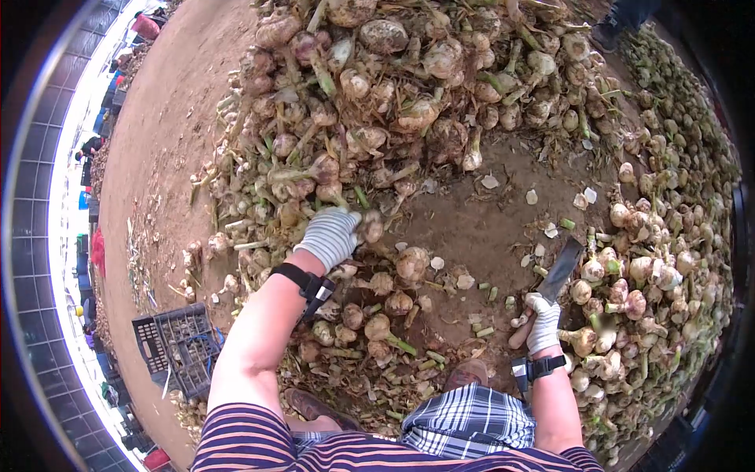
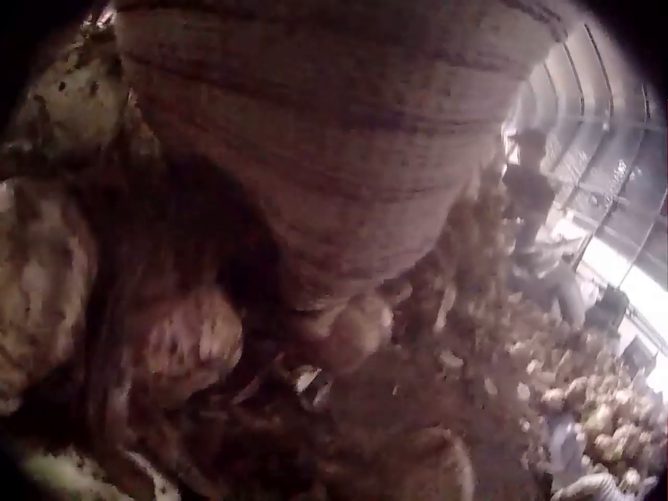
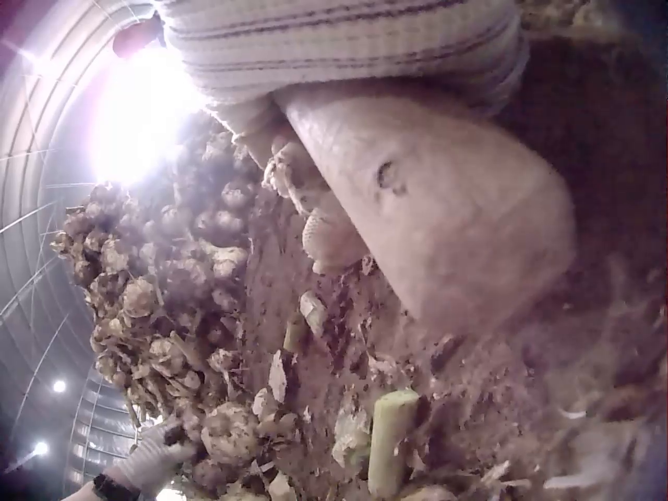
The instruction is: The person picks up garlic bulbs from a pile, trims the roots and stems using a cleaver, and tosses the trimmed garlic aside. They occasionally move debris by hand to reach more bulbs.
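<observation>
My left hand [image 1: 329, 238], in a white striped knit glove, grips a garlic bulb [image 1: 371, 226] at the edge of the big heap. In the left wrist view the glove covers much of the frame, with a pale bulb [image 2: 360, 330] right at the fingertips. To the right, my gloved right hand [image 1: 543, 324] holds a knife by its wooden handle [image 3: 438, 198]. The knife's broad dark blade [image 1: 561, 271] points away from me, beside the right-hand pile of bulbs [image 1: 629, 295]. Loose garlic bulbs [image 1: 412, 265] lie on the soil between both hands.
A tall heap of garlic with stems [image 1: 385, 86] rises ahead. Cut stem pieces [image 3: 392, 444] and papery skins [image 1: 489, 182] litter the ground. A black plastic crate [image 1: 182, 346] stands at left. My shoes [image 1: 467, 373] are close to the scraps.
</observation>
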Tool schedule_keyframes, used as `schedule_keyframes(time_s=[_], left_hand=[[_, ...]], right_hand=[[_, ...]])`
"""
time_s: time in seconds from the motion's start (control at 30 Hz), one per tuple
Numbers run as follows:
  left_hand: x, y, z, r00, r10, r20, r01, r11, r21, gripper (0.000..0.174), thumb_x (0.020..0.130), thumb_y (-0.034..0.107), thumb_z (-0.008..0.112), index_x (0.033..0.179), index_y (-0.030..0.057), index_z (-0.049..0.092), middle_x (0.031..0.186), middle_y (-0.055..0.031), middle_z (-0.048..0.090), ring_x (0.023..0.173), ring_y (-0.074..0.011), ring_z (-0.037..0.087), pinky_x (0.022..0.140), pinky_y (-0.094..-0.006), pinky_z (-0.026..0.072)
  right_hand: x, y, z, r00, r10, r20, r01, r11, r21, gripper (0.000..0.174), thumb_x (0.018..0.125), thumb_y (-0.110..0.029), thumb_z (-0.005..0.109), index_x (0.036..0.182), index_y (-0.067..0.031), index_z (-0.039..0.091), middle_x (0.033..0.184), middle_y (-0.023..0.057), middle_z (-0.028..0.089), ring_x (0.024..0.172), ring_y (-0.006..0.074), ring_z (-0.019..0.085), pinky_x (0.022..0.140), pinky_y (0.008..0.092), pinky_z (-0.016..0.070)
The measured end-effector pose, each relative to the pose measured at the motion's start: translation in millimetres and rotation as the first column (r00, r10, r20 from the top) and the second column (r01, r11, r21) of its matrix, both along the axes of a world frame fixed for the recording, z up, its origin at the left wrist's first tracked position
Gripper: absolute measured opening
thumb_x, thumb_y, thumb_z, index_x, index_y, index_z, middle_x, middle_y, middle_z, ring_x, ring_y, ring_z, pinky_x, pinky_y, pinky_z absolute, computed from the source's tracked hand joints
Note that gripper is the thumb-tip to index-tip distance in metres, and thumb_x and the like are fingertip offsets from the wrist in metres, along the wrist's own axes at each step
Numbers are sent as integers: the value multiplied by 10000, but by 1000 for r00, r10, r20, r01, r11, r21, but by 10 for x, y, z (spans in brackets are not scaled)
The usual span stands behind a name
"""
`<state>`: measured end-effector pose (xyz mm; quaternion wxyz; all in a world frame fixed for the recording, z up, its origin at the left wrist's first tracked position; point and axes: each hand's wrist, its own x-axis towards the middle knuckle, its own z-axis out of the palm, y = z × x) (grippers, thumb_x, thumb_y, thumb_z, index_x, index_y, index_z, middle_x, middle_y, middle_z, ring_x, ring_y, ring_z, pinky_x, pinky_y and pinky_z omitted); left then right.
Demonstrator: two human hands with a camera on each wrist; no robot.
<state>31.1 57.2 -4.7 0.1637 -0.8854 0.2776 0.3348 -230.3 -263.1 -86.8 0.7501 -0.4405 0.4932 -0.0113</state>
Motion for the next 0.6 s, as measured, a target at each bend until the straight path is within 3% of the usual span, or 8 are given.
schedule_keyframes(time_s=[0.07, 0.13, 0.23, 0.37, 0.43, 0.5, 0.57, 0.6], left_hand=[[-42, 191, -60, 955, 295, 26, -256, 864, -433, 492, 760, 196, 645, 1227, 63, 562, 1238, -224, 536, 1166, -362, 499, 992, -437, 402], [-121, 323, -10, 947, 318, 41, -246, 802, -544, 440, 796, 164, 649, 1208, 32, 570, 1204, -178, 585, 1126, -280, 554, 968, -381, 432], [-328, 372, 487, 676, 391, -625, -729, 227, -646, 350, 867, 151, 666, 1179, 17, 581, 1146, -4, 594, 1039, -71, 507, 903, -254, 440], [-376, 990, 918, 632, 531, -564, -642, -47, -765, 401, 870, 312, 664, 1189, 84, 581, 1127, 11, 581, 1034, -84, 517, 794, -267, 480], [-414, 1346, 1358, 404, 693, -597, -670, -220, -709, 532, 825, 493, 654, 1208, 134, 570, 1015, 7, 590, 905, -125, 559, 661, -313, 494], [-389, 2287, 1363, 212, 813, -543, -607, -326, -725, 436, 850, 418, 638, 1165, 124, 573, 911, -63, 626, 624, -192, 592, 583, -333, 506], [-537, 3107, 1558, -119, 807, -579, -503, -552, -665, 327, 870, 359, 599, 1088, 115, 596, 853, -59, 609, 582, -196, 558, 527, -351, 489], [-629, 3690, 1547, -221, 861, -458, -398, -508, -764, 250, 859, 370, 610, 951, 138, 620, 715, 0, 564, 540, -144, 539, 469, -294, 442]], right_hand=[[-13, 3, 3, 1000, 7, -4, -7, 1000, -9, 78, 701, -126, 627, 703, -75, 567, 556, 0, 458, 446, 129, 443, 396, 293, 441], [-8, -4, -49, 999, 13, -31, -15, 998, -54, 92, 705, -131, 632, 699, -81, 555, 572, 5, 459, 446, 141, 448, 397, 303, 467], [-14, 5, -50, 1000, 20, -10, -21, 997, -67, 107, 715, -141, 645, 706, -86, 553, 577, 4, 461, 444, 151, 457, 390, 308, 464], [38, 70, 26, 999, 28, -26, -31, 992, -126, 144, 733, -192, 645, 698, -130, 519, 576, -12, 428, 442, 135, 430, 382, 309, 458], [-20, 28, -77, 999, 30, -28, -32, 997, -72, 156, 739, -198, 645, 680, -148, 510, 573, -23, 426, 453, 124, 430, 391, 300, 438], [-14, -6, -145, 999, 30, -29, -32, 997, -71, 159, 741, -202, 645, 681, -151, 507, 572, -26, 425, 453, 123, 429, 394, 298, 430], [-40, -26, -174, 999, 26, -33, -28, 998, -51, 165, 745, -208, 647, 683, -154, 504, 573, -26, 429, 444, 123, 427, 405, 303, 427], [-58, -28, -199, 1000, 15, -22, -16, 999, -41, 157, 750, -210, 650, 706, -152, 511, 576, -24, 435, 442, 126, 430, 415, 309, 437]])
